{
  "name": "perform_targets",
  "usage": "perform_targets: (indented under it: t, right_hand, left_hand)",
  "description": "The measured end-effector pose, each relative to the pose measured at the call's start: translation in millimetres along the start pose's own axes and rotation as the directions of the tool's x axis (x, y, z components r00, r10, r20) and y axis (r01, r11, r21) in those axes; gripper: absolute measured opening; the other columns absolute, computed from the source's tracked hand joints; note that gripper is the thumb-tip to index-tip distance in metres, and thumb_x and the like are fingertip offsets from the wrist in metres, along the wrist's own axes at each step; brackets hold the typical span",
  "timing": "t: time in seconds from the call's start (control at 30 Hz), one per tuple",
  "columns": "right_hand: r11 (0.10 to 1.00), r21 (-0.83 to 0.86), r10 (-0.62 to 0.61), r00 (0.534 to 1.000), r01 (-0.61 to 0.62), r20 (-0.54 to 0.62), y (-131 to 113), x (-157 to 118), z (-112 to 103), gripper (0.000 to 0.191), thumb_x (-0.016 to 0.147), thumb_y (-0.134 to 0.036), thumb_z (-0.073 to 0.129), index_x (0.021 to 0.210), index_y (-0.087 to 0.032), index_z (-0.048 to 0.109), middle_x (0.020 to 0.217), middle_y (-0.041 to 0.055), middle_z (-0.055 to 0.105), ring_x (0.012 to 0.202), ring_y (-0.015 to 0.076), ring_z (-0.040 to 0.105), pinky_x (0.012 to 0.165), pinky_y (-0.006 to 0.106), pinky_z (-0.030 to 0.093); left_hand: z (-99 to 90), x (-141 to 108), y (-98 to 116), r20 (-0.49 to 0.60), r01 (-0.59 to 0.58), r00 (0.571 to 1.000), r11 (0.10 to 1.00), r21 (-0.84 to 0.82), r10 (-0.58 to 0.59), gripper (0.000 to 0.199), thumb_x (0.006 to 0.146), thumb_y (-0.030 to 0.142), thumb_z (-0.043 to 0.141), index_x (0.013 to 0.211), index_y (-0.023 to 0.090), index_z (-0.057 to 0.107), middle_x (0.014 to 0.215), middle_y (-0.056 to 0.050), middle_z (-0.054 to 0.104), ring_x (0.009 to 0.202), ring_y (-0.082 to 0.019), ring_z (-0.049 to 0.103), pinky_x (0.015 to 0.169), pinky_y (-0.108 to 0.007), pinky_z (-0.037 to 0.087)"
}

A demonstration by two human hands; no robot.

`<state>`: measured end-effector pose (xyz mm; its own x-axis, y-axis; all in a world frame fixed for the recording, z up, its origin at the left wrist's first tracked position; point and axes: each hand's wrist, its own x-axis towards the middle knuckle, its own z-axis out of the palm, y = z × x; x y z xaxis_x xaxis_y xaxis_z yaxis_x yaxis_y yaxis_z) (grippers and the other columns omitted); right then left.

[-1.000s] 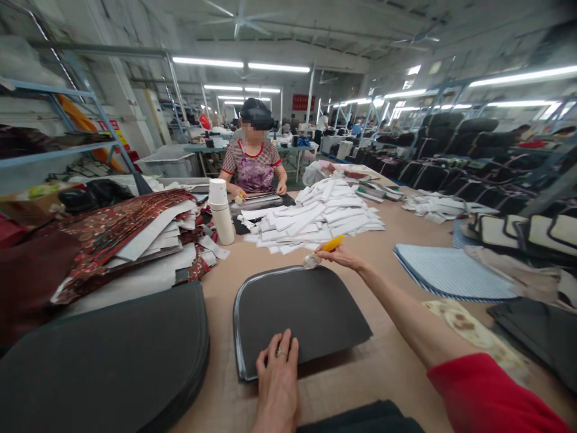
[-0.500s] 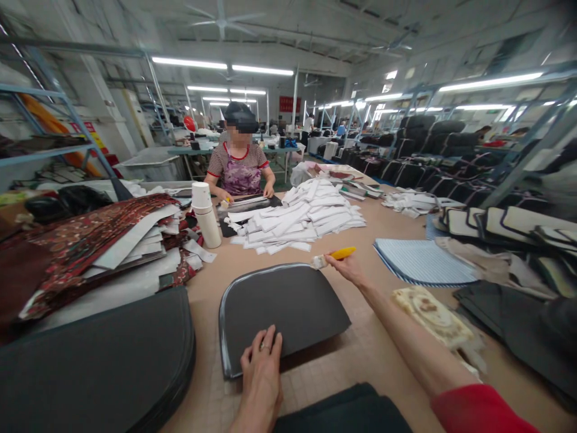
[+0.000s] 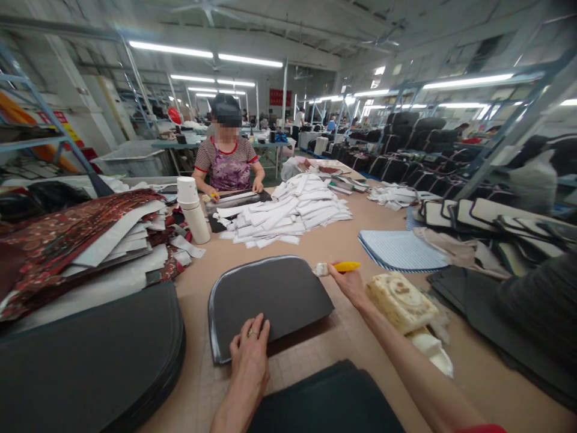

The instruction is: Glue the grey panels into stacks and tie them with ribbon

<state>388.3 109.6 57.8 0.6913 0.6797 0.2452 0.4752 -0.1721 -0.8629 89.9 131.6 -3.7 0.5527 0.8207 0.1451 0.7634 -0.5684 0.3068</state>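
A dark rounded panel (image 3: 279, 294) lies in front of me, with a whitish wet band along its left and top curved edge. My left hand (image 3: 250, 343) rests on its near edge, fingers laid out flat, a ring on one finger. In my right hand (image 3: 346, 281) is a paintbrush (image 3: 346, 266) with a yellow handle. Its pale bristles touch the panel's upper right edge. Right of my right wrist stands a yellowed, crusted container (image 3: 401, 300). A stack of similar dark panels (image 3: 90, 355) lies to the left, and dark pieces (image 3: 324, 403) lie nearest me.
Across the brown-topped table (image 3: 311, 243), a co-worker (image 3: 228, 159) handles strips beside a heap of white strips (image 3: 293, 207). Stacked white cups (image 3: 193, 210) and patterned red fabric (image 3: 90, 234) are at left. Striped blue pieces (image 3: 401, 249) and dark sheets (image 3: 473, 325) lie at right.
The brush in my right hand has moved slightly down along the panel's right-hand curve. My left hand stays on the panel. The whole view has shifted a little.
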Motion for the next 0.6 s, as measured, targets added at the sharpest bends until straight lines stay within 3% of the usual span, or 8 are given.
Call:
perform_targets:
  t: [0.4, 0.6]
  right_hand:
    - [0.997, -0.069, 0.039, 0.999, -0.039, 0.000, 0.7, -65.7, -36.4, 0.031, 0.078, -0.048, 0.050, 0.080, -0.020, 0.063, 0.077, 0.0057, 0.067, 0.075, 0.0231, 0.062, 0.069, 0.032, 0.045]
    - [0.994, -0.049, 0.092, 0.995, -0.095, -0.045, -11.1, -116.1, -55.3, 0.031, 0.079, -0.050, 0.050, 0.084, -0.022, 0.063, 0.072, 0.0036, 0.064, 0.076, 0.0238, 0.060, 0.073, 0.036, 0.045]
  left_hand:
    - [-24.1, 0.1, 9.9, -0.004, -0.045, 0.999, 0.998, 0.037, 0.045, 0.056, 0.071, 0.007, 0.040, 0.123, 0.025, 0.054, 0.131, -0.007, 0.052, 0.121, -0.024, 0.038, 0.092, -0.042, 0.031]
    - [-27.4, 4.9, 14.7, 0.071, -0.031, 0.997, 1.000, -0.003, 0.031, 0.054, 0.072, 0.006, 0.041, 0.122, 0.020, 0.055, 0.135, -0.011, 0.047, 0.124, -0.028, 0.037, 0.096, -0.048, 0.032]
